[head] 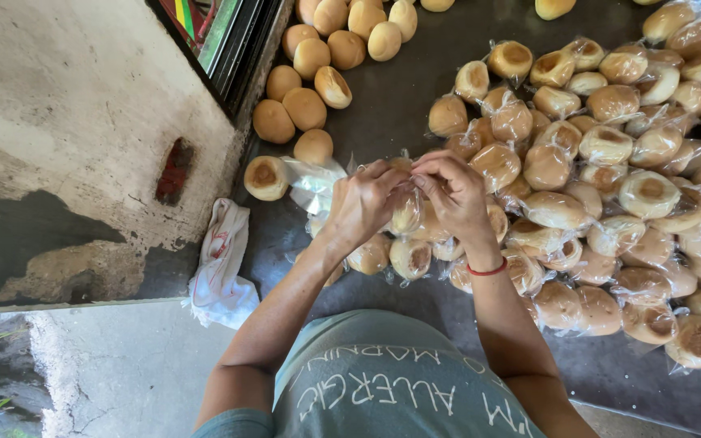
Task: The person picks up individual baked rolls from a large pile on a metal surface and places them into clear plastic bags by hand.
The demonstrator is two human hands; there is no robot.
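A dark, dull worktop (415, 89) fills most of the view, with a rough, stained concrete wall (83, 105) rising along its left edge and a pale floor below it.

The largest mass on the worktop is the heap of bagged buns (634, 186), which spreads across the whole right half; each round, browned bun sits in its own clear plastic bag, the bags crinkled and lying against and over one another. At upper left, beside the wall, lies a smaller cluster of bare buns (318, 61), unwrapped and touching, with one more bare bun (266, 178) lying apart near the wall's foot. A crumpled white cloth or bag with red print (219, 268) hangs off the worktop's left edge.

Between the two groups, just right of the lone bun, lies a loose stack of empty clear bags (314, 182).

Both hands meet at the middle of the view, over the near edge of the heap. The left hand (364, 203) and right hand (456, 195) are about equally near the bun in its bag (406, 212) held between them. The bun hangs below the fingers, its bag running up from it to the neck. The fingers of both hands are curled shut, pinching the bag's neck. A red band (488, 270) circles the right wrist.
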